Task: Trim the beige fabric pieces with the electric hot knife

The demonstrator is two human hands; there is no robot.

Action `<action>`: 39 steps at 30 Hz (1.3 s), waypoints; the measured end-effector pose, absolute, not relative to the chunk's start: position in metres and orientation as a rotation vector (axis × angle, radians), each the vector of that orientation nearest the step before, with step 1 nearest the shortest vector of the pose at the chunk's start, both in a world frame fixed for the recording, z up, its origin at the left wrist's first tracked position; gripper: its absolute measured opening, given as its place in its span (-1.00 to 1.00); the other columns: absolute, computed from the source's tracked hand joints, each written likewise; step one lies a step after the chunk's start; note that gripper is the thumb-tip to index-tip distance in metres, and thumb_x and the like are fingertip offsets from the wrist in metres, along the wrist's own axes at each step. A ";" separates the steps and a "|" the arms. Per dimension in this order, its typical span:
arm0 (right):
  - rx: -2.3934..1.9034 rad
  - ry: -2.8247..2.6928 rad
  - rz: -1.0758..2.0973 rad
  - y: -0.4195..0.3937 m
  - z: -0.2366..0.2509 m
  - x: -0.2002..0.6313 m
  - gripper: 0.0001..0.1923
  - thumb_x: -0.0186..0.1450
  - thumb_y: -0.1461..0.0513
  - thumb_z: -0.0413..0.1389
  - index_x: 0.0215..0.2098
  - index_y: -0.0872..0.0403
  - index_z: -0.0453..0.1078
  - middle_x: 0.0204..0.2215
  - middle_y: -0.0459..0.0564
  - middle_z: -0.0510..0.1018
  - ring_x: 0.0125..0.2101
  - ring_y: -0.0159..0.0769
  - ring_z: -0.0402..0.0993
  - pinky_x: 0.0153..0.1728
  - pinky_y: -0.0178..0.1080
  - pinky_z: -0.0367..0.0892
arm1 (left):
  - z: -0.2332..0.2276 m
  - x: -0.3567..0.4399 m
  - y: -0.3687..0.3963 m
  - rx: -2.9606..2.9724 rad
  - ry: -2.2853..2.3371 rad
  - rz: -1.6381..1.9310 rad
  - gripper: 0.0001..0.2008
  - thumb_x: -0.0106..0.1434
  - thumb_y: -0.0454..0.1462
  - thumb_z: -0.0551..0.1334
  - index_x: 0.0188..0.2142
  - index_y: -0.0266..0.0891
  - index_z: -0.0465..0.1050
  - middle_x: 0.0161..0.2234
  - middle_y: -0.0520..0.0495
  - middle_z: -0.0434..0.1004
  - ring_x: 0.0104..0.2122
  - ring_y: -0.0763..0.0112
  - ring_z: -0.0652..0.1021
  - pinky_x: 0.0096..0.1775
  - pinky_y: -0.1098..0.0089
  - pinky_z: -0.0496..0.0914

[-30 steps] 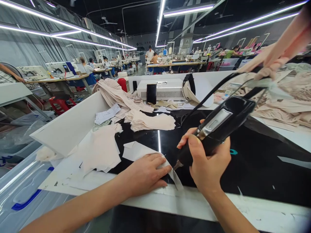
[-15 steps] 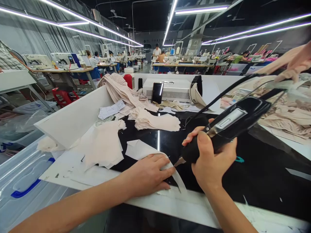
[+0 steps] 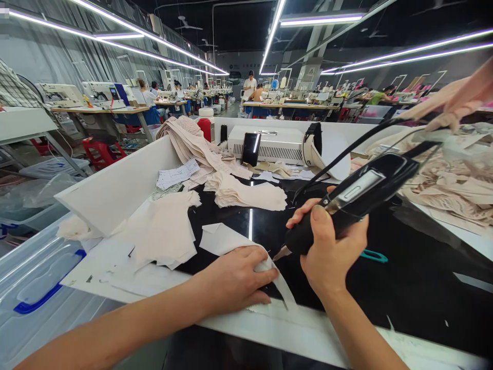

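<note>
My right hand is wrapped around a black corded hand tool with a silver panel and a flat, pointed metal tip. The tip points down to the left, close to the fingertips of my left hand. That hand lies over a white piece of cloth on the black table surface, fingers stretched across it and thumb apart. A narrow curved strip of the cloth runs from under the fingers towards the table's front edge. What lies beneath the palm is hidden.
Stacks of pale cut cloth lie at left and centre. Behind stand a white vented machine and a phone. A teal looped item is by my right wrist. Another person's hand reaches in at upper right, near the cord.
The black tool and my right hand have shifted slightly left, and more of the teal item shows. My left hand stays nearly in place on the cloth.
</note>
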State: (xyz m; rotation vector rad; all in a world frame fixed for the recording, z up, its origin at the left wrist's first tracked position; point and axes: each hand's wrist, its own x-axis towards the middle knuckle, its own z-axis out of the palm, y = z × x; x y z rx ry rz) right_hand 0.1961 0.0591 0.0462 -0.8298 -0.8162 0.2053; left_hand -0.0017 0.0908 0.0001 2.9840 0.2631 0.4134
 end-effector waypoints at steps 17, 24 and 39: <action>-0.855 -0.851 0.180 0.073 0.046 0.194 -0.60 0.40 -0.01 0.51 -0.10 -0.06 0.43 -0.38 -0.23 0.64 -0.51 -0.32 0.54 -0.45 -0.22 0.62 | -0.003 0.000 0.089 2.981 0.270 0.460 -0.43 0.62 0.04 0.46 0.41 -0.27 0.62 0.27 -0.45 0.60 0.28 -0.15 0.67 0.39 -0.01 0.59; -0.805 -0.867 0.223 0.075 0.048 0.200 -0.51 0.36 -0.08 0.58 -0.10 -0.05 0.46 -0.35 -0.23 0.65 -0.49 -0.34 0.55 -0.46 -0.25 0.60 | 0.013 -0.010 0.095 2.802 0.390 0.445 -0.60 0.78 -0.12 0.24 0.42 -0.28 0.53 0.34 -0.36 0.67 0.34 0.03 0.69 0.39 0.12 0.61; -0.797 -0.806 0.323 0.024 0.066 0.207 -0.44 0.28 -0.06 0.64 0.02 -0.07 0.53 -0.39 -0.22 0.64 -0.55 -0.29 0.56 -0.54 -0.23 0.59 | 0.037 -0.012 0.087 2.782 0.743 0.185 -0.70 0.70 -0.41 0.16 -0.08 -0.23 0.69 0.02 -0.17 0.70 -0.07 0.18 0.69 -0.03 0.25 0.60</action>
